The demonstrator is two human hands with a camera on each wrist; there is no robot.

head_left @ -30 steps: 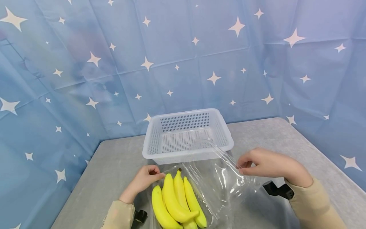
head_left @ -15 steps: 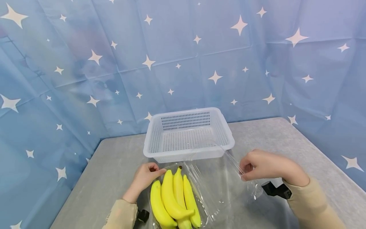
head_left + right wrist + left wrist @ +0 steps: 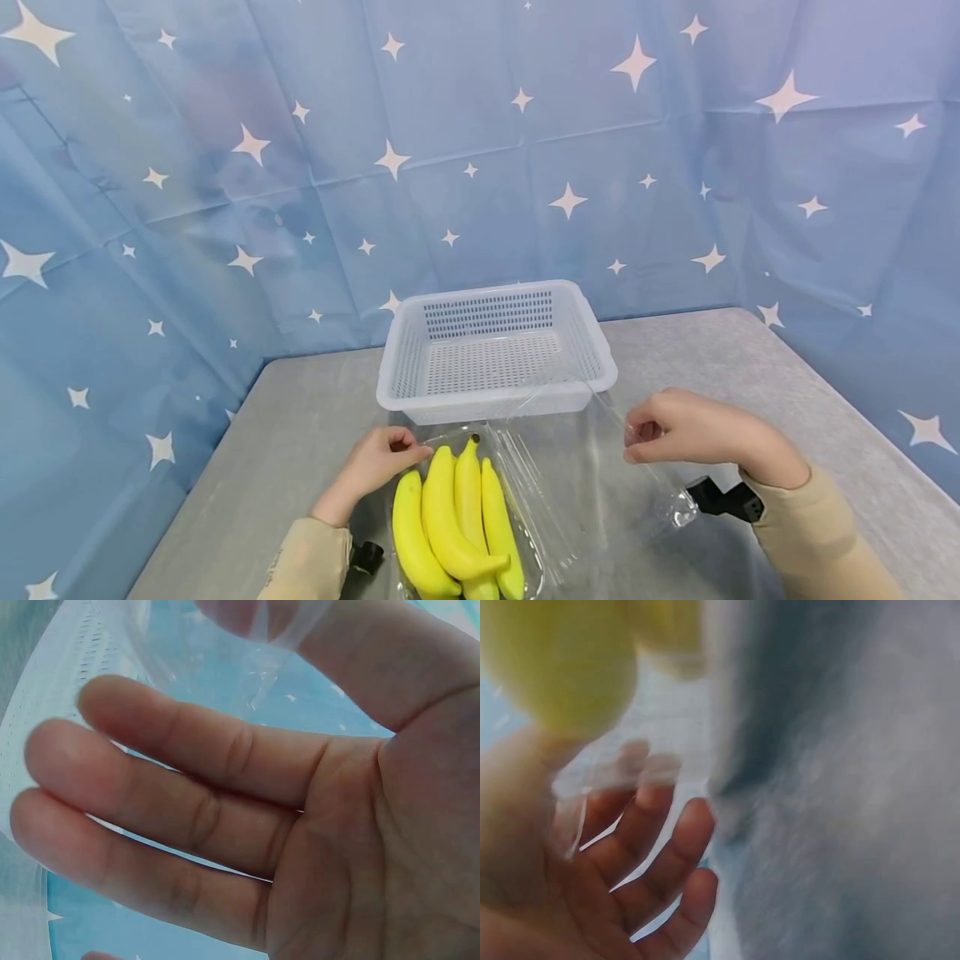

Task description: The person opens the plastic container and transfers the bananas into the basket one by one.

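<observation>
Several yellow bananas (image 3: 457, 521) lie side by side in a clear plastic tray (image 3: 535, 546) at the front of the table. Clear plastic film (image 3: 558, 492) spreads from the tray to the right. My left hand (image 3: 378, 465) pinches the clear film at the tray's far left corner; in the left wrist view its fingers (image 3: 664, 855) curl around a see-through edge beneath a banana (image 3: 562, 667). My right hand (image 3: 693, 429) holds the film's right side up, pinched between thumb and forefinger, the other fingers (image 3: 172, 787) loosely extended in the right wrist view.
A white perforated plastic basket (image 3: 495, 408) stands behind the tray, and the film's far edge overlaps its front right part. The grey table (image 3: 300, 417) ends at a blue curtain (image 3: 480, 208) with white stars.
The film between my hands has been drawn flatter and lower, with less shine. My right hand shifts only slightly, and the left stays at the tray corner. The head view tilts a little.
</observation>
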